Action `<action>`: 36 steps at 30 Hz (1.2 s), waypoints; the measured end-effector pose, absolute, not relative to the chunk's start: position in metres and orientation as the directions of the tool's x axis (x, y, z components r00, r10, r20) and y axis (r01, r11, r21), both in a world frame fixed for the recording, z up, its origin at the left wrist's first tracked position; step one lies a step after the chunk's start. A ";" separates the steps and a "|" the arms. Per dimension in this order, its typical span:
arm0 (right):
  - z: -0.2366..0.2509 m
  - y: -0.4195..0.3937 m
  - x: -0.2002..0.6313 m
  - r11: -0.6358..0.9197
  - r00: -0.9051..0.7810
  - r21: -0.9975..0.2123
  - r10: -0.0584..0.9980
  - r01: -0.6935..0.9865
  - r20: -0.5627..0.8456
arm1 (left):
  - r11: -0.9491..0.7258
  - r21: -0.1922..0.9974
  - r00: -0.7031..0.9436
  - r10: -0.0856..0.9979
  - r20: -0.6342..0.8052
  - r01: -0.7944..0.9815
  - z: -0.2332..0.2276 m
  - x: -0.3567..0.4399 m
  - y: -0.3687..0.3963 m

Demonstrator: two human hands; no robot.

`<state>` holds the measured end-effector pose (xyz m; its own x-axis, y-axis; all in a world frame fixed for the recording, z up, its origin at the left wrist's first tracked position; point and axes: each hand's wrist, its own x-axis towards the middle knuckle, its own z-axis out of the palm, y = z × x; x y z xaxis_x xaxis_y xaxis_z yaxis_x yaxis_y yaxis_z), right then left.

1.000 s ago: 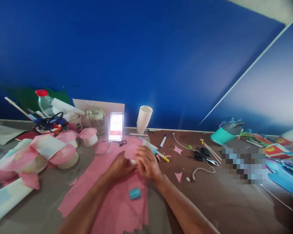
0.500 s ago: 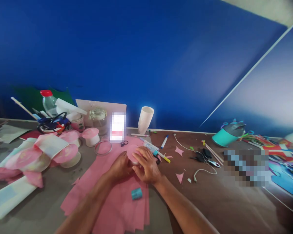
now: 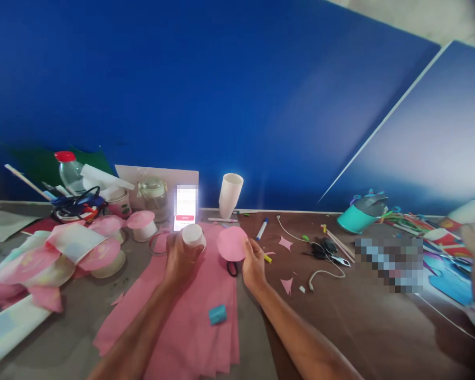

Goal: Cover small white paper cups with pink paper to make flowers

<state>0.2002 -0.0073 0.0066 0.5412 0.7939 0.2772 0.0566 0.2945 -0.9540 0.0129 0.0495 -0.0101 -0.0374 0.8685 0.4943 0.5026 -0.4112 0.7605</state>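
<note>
Head view: the hands have come apart since half a second ago, when they pressed together over one pink-topped piece. Now the left hand [image 3: 181, 257] grips a small white cup [image 3: 193, 235] above the pink paper sheets [image 3: 190, 322], and the right hand [image 3: 254, 262] pinches a pink paper circle [image 3: 231, 243] just right of it. Scissors [image 3: 232, 268] lie half hidden behind the circle. The desk [image 3: 360, 327] is blurred at its right edge.

Left hand [image 3: 181, 255] grips small white paper cup [image 3: 192, 235], raised off pink paper sheets [image 3: 190, 316]. Right hand [image 3: 254, 262] pinches pink paper disc [image 3: 231, 243] at its edge. Teal glue stick [image 3: 217, 314] lies on sheets.
</note>
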 end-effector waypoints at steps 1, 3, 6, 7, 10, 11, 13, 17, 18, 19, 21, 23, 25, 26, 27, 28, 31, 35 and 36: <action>0.006 -0.007 0.199 0.293 0.530 -0.955 0.802 0.053 0.275 | -0.406 0.762 -0.041 0.870 0.491 0.505 -0.011 0.012 0.051; 0.005 -0.007 0.196 0.285 0.502 -0.957 0.821 0.051 0.271 | -0.405 0.763 -0.035 0.873 0.487 0.504 -0.012 0.012 0.052; 0.006 -0.009 0.194 0.276 0.462 -0.959 0.844 0.061 0.272 | -0.399 0.751 -0.016 0.878 0.478 0.526 -0.011 0.014 0.049; 0.007 -0.010 0.194 0.275 0.456 -0.959 0.847 0.062 0.272 | -0.391 0.743 -0.007 0.883 0.470 0.544 -0.011 0.015 0.048; 0.009 -0.011 0.195 0.272 0.445 -0.960 0.853 0.064 0.271 | -0.365 0.733 0.019 0.901 0.434 0.574 -0.009 0.017 0.044; 0.009 -0.011 0.195 0.268 0.442 -0.961 0.856 0.066 0.269 | -0.368 0.740 0.021 0.901 0.432 0.564 -0.009 0.017 0.043; 0.009 -0.011 0.195 0.255 0.434 -0.964 0.862 0.072 0.261 | -0.384 0.755 0.009 0.894 0.448 0.531 -0.007 0.017 0.041; 0.006 -0.011 0.195 0.242 0.423 -0.967 0.870 0.078 0.252 | -0.472 0.703 -0.043 0.814 0.579 0.532 0.001 0.013 0.038; 0.006 -0.011 0.195 0.242 0.417 -0.967 0.873 0.076 0.252 | -0.499 0.677 -0.058 0.781 0.622 0.541 0.004 0.012 0.037; 0.006 -0.011 0.194 0.243 0.410 -0.968 0.877 0.072 0.250 | -0.526 0.650 -0.064 0.749 0.660 0.549 0.006 0.012 0.035; 0.006 -0.012 0.194 0.243 0.395 -0.968 0.886 0.056 0.245 | -0.575 0.596 -0.030 0.705 0.708 0.560 0.010 0.011 0.031; 0.008 -0.013 0.194 0.252 0.372 -0.967 0.895 0.032 0.245 | -0.621 0.547 0.041 0.681 0.731 0.562 0.011 0.012 0.028; 0.011 -0.015 0.193 0.269 0.335 -0.963 0.908 -0.010 0.250 | -0.653 0.512 0.088 0.660 0.746 0.558 0.010 0.013 0.027; 0.012 -0.016 0.192 0.279 0.314 -0.959 0.915 -0.039 0.254 | -0.663 0.496 0.099 0.649 0.755 0.561 0.009 0.013 0.027; 0.012 -0.016 0.192 0.288 0.296 -0.955 0.920 -0.071 0.255 | -0.670 0.480 0.110 0.639 0.761 0.566 0.008 0.013 0.027; 0.013 -0.017 0.191 0.291 0.280 -0.951 0.926 -0.102 0.253 | -0.676 0.466 0.121 0.631 0.767 0.571 0.008 0.013 0.027; 0.012 -0.019 0.189 0.270 0.245 -0.945 0.944 -0.184 0.222 | -0.684 0.446 0.148 0.625 0.767 0.578 0.008 0.012 0.026; 0.010 -0.020 0.186 0.204 0.174 -0.932 0.972 -0.299 0.157 | -0.681 0.487 0.194 0.669 0.717 0.547 0.013 0.012 0.023; 0.010 -0.021 0.186 0.189 0.155 -0.928 0.977 -0.322 0.145 | -0.677 0.501 0.200 0.680 0.705 0.539 0.014 0.012 0.022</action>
